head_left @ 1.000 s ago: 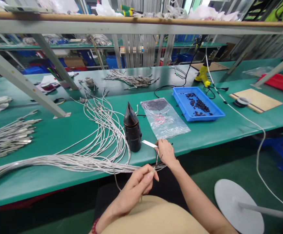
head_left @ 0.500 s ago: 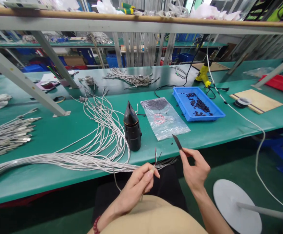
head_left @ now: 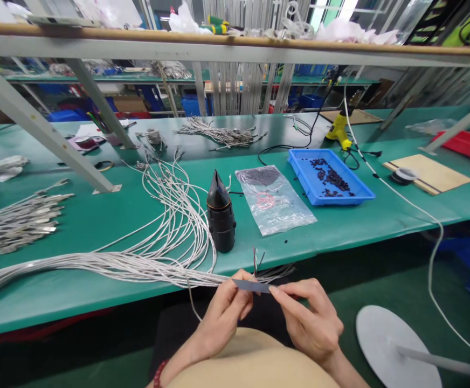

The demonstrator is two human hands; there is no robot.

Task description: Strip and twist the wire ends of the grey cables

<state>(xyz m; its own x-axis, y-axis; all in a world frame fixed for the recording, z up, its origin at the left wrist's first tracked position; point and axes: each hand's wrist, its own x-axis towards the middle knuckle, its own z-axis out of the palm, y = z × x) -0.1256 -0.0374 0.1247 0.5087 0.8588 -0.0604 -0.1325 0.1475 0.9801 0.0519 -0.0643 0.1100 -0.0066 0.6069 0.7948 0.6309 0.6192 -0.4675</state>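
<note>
My left hand (head_left: pixel 227 307) is closed on the end of a white cable, whose thin coloured wires (head_left: pixel 256 261) fan out above the fingers. Between finger and thumb, my right hand (head_left: pixel 310 315) pinches one end of a flat dark strip (head_left: pixel 255 286). The strip's other end lies across the left fingertips, in front of the cable end and partly hiding it. Just beyond my hands, a thick bundle of white cables (head_left: pixel 109 267) runs along the bench edge. A black cylinder with a pointed, folded top (head_left: pixel 221 226) stands upright beside the cables.
Right of the cylinder lies a clear plastic bag (head_left: pixel 279 207) with dark bits inside. Behind it is a blue tray (head_left: pixel 299 175) holding small black pieces. A yellow heat gun (head_left: pixel 339 131) and a wooden board (head_left: pixel 441 172) are farther right. A shelf beam (head_left: pixel 235 49) spans overhead.
My right hand has moved left and down, bringing the dark strip from the bench edge across to the cable end in my left hand. The left hand has barely moved.
</note>
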